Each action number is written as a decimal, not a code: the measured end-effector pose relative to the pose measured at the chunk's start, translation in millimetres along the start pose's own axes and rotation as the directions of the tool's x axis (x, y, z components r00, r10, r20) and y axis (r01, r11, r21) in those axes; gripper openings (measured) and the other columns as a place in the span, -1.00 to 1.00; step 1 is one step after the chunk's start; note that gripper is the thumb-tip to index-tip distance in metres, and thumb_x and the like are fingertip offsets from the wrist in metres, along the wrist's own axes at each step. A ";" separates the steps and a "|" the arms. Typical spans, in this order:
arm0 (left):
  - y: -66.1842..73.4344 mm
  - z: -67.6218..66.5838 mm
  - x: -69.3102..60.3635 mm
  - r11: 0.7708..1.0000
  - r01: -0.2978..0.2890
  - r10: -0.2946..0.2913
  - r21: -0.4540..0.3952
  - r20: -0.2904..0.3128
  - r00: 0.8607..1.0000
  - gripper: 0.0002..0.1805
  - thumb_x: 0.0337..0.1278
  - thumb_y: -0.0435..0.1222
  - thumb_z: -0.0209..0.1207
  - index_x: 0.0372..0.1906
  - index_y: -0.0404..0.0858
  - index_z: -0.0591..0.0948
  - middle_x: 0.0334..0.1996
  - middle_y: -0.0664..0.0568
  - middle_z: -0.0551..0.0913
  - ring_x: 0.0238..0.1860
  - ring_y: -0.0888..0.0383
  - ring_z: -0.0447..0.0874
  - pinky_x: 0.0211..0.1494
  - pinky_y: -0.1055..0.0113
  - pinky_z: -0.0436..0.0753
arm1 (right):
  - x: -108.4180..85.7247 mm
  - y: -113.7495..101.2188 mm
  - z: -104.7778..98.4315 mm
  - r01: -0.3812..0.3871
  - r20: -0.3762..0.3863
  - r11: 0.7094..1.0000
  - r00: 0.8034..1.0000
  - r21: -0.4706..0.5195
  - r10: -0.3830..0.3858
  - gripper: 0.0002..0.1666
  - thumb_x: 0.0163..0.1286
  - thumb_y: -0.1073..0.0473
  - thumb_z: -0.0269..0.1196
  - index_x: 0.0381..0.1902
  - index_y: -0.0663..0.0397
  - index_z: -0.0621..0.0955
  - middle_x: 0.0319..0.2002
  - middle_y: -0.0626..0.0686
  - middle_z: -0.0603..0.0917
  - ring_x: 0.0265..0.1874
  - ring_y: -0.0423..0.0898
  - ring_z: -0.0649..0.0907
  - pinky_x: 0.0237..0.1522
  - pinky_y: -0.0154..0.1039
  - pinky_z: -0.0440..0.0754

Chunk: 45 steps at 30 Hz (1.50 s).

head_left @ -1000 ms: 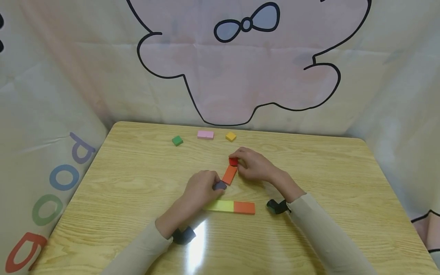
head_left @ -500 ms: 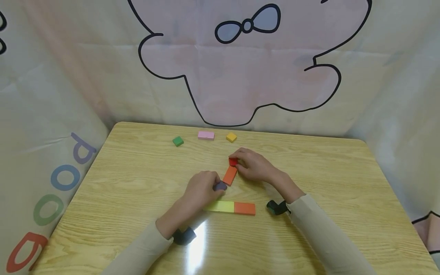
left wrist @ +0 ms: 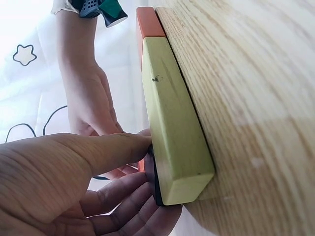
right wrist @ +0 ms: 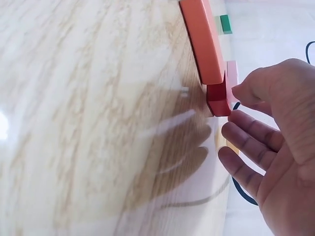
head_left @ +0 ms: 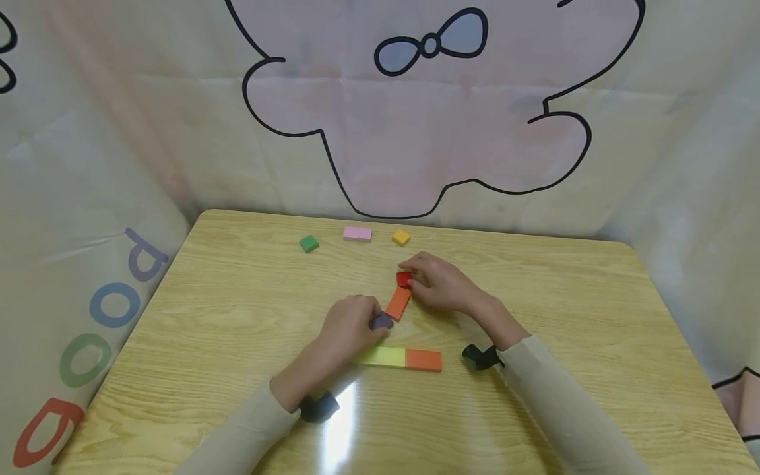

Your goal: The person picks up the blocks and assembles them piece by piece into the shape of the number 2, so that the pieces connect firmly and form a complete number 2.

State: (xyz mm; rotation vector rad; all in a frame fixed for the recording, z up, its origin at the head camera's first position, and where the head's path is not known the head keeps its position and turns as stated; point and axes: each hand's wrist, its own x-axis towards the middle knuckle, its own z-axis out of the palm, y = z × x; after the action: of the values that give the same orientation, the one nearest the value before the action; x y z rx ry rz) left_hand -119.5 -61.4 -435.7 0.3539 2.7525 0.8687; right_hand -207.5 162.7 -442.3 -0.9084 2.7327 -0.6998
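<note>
Purple block pinched by the left hand, the red block mustn't be bumped by the spread, empty right hand.

"Where's the head view from?"
"High up, facing forward and down across the table"
"And the wrist views?"
"Low, close, tipped sideways; left shares the yellow-green block with the head view, right the red block"
</note>
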 end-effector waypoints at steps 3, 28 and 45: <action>-1.4 -0.2 0.0 1.000 0.007 -0.007 0.000 0.013 1.000 -0.74 0.15 -0.20 0.54 -0.18 -0.25 0.76 -0.34 0.06 0.74 -0.36 0.15 0.54 -0.21 0.33 0.45 | 2.3 0.3 0.3 -0.016 -0.010 1.000 1.000 0.012 0.016 -0.53 0.54 0.18 0.25 0.36 0.11 0.62 0.23 0.12 0.68 0.01 -0.01 0.63 0.21 0.03 0.67; 0.4 -0.2 0.7 0.999 -0.030 0.030 0.030 -0.003 1.000 -0.75 0.15 -0.17 0.53 -0.23 -0.24 0.76 -0.35 0.07 0.75 -0.39 0.20 0.52 -0.26 0.38 0.44 | 35.0 6.2 2.6 -0.147 -0.256 0.989 0.956 -0.005 0.141 -0.62 0.51 0.20 0.26 0.20 0.23 0.67 0.23 0.23 0.64 0.25 0.17 0.65 0.30 0.13 0.63; -0.2 -1.2 0.3 1.000 -0.009 0.009 0.012 0.001 1.000 -0.74 0.14 -0.17 0.54 -0.22 -0.25 0.76 -0.35 0.05 0.74 -0.38 0.15 0.53 -0.25 0.34 0.46 | 62.2 1.7 -1.0 -0.220 -0.225 0.975 0.950 0.012 0.218 -0.62 0.54 0.17 0.18 0.21 0.21 0.66 0.27 0.23 0.63 0.25 0.16 0.65 0.31 0.11 0.63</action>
State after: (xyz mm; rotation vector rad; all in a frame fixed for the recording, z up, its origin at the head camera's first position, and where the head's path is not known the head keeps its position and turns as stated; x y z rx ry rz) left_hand -120.1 -62.1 -434.9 0.3688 2.7586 0.8539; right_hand -258.3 126.8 -443.4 -0.5424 2.9764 -0.7844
